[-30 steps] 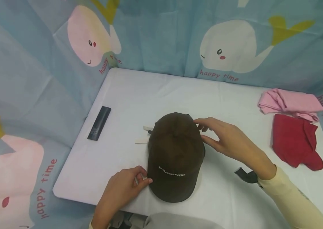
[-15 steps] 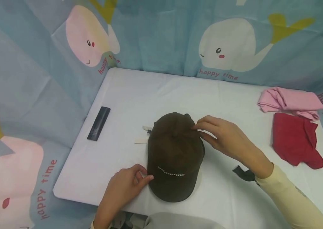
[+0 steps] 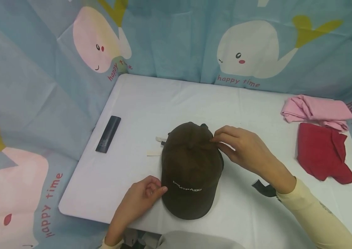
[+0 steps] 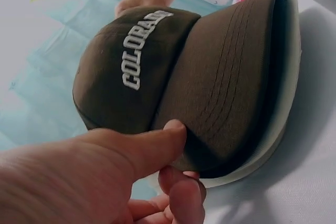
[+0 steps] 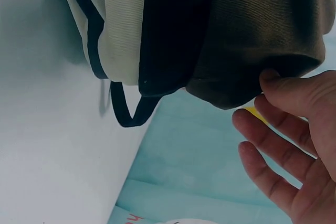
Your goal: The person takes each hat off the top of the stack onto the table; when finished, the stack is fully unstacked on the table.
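A brown baseball cap (image 3: 191,162) lettered "COLORADO" tops a stack on the white table, its brim toward me. Under it the left wrist view shows a dark cap (image 4: 281,40) and a cream cap (image 4: 292,66). My left hand (image 3: 140,195) pinches the left edge of the brown brim, thumb above and fingers below. At the crown's right rear, my right hand (image 3: 244,148) pinches the brown fabric between thumb and forefinger, and the other fingers spread away from it. A dark strap loop (image 5: 134,111) hangs from the stack at the back.
A black flat case (image 3: 108,134) lies at the table's left. Folded pink cloth (image 3: 319,110) and red cloth (image 3: 323,152) lie at the right. A black curved strap (image 3: 264,189) shows by my right wrist. A whale-print curtain (image 3: 176,45) borders the table.
My right hand's fingertips have moved slightly left onto the crown and drawn together on the fabric. My left hand has shifted slightly up along the brim's edge. The cap stays in place.
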A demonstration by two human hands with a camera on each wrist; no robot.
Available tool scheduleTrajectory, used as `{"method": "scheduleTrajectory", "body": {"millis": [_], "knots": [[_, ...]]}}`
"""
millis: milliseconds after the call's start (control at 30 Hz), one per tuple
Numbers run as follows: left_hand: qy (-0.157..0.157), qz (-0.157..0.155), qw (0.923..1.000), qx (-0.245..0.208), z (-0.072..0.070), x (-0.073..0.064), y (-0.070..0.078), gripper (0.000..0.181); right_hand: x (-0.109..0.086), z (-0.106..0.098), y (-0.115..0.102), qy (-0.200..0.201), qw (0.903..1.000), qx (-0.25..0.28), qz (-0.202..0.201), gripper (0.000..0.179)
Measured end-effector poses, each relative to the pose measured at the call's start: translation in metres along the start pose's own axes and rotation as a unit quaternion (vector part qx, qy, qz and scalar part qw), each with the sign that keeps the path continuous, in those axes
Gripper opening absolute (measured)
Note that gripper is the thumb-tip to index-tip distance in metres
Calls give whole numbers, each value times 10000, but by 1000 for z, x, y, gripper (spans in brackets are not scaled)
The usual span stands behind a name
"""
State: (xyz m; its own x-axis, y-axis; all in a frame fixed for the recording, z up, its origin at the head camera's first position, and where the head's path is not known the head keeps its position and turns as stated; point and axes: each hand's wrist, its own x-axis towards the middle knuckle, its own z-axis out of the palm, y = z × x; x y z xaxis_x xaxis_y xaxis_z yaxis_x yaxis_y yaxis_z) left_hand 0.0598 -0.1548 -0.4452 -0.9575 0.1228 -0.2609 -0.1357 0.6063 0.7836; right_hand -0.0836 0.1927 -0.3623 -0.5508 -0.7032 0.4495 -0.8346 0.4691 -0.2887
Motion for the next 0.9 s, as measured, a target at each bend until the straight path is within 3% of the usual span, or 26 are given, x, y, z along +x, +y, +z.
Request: {"method": "scheduleTrajectory", "body": {"millis": [300,500,700,900], "knots": [[-350,608,9959,-567,-5,2,-8,18,2,-2,-5,16,9997,-253,25,24],[-406,705,9891,-1228,-2,6,-16,10,3,-4,-9,130,9994,-308,13,23],[-762,558,9724,-2136,-2,7,-15,10,6,-7,-11,186,9993,-312,30,24],[-868,678,9560,-2720,-5,6,-7,12,12,-10,-13,250,9991,-313,111,29]]}}
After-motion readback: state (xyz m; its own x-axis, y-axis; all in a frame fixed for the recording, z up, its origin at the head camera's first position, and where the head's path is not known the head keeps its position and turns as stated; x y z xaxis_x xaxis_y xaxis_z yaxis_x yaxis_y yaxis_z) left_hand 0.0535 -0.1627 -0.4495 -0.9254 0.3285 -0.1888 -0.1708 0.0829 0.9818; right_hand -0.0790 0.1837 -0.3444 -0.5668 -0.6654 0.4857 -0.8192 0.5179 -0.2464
